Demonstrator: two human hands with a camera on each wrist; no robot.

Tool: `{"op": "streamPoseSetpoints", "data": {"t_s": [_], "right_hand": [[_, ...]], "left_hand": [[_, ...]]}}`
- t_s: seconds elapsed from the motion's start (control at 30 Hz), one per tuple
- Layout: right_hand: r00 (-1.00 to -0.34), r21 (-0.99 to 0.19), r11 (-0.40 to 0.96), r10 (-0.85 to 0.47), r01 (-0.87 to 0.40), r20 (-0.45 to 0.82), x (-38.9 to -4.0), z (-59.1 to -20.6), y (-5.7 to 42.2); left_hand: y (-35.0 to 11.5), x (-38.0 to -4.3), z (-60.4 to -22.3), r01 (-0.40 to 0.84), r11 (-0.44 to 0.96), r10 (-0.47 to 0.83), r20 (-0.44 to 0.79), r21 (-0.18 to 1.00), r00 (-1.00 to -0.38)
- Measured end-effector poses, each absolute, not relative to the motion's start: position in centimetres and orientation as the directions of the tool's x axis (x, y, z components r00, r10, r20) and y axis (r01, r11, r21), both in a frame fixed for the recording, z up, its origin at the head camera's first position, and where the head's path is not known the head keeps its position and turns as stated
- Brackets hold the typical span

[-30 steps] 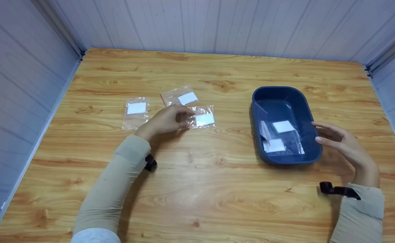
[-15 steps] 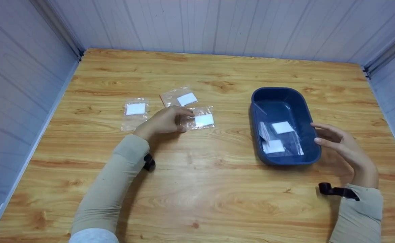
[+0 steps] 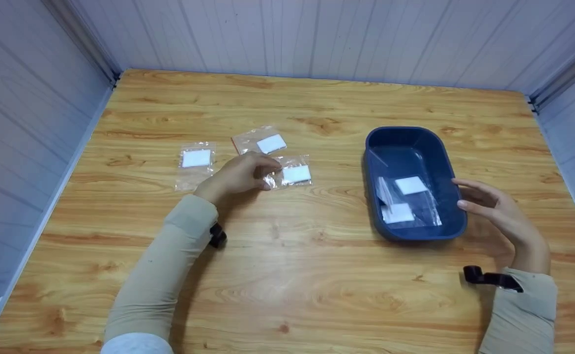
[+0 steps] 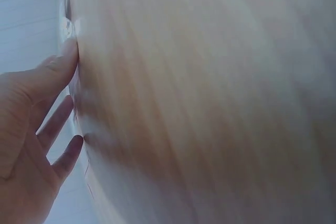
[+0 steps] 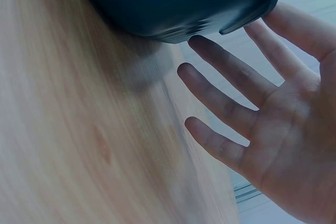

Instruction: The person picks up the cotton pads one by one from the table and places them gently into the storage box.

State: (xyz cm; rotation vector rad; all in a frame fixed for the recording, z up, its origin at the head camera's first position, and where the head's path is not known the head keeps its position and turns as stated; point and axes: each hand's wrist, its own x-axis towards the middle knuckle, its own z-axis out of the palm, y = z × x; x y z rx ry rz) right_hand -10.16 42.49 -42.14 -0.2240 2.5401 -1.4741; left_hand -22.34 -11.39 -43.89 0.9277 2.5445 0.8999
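In the head view, my left hand (image 3: 241, 174) is at the near-left end of a clear zip bag (image 3: 296, 174) with a white card inside. Thumb and index finger pinch the crinkled plastic; the bag still lies on the table. The left wrist view shows this hand (image 4: 37, 114) side-on, thumb tip on the plastic. My right hand (image 3: 503, 211) rests fingertips on the right rim of a dark blue bin (image 3: 405, 129). In the right wrist view, its fingers are spread and fairly straight (image 5: 278, 114). Several bagged white cards (image 3: 411, 185) lie inside the bin.
Two more bagged cards lie on the wooden table (image 3: 287, 285): one zip bag (image 3: 195, 164) left of my left hand, another bag (image 3: 260, 140) with a red edge just behind it. Pale panels (image 3: 287, 39) rise behind the table and at both sides.
My left thumb shifts slightly at the bag's end, and the plastic there crinkles and glints more. My right hand and the bin stay in place.
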Motion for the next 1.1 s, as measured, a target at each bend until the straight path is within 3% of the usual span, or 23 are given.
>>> {"op": "streamPoseSetpoints", "data": {"t_s": [0.4,1.1], "right_hand": [[-0.971,-0.873,0.487,-0.226,-0.04,-0.082,-10.1,-42.1,42.5],[-0.965,-0.879,0.476,-0.243,-0.031,-0.097,-10.1,-42.2,42.7]], "left_hand": [[-10.6,-22.5,-43.9,0.504,0.655,0.632,-0.041,0.562,-0.774],[-10.0,-22.4,-43.6,0.452,0.698,0.548,-0.006,0.555,-0.837]]}}
